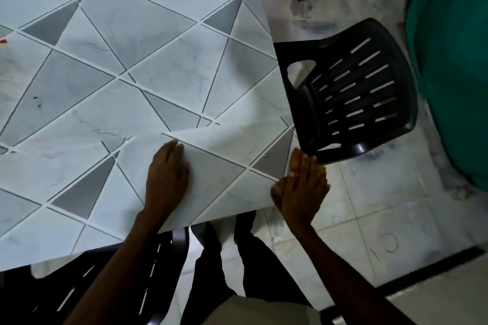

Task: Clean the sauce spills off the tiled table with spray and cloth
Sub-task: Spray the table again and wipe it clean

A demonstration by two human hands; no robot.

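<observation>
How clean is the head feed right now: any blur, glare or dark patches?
Head view: table evenly lit, no glare; right side around the green shape is smeared; lower-left under the table is dark; left hand and right hand fairly sharp.
</observation>
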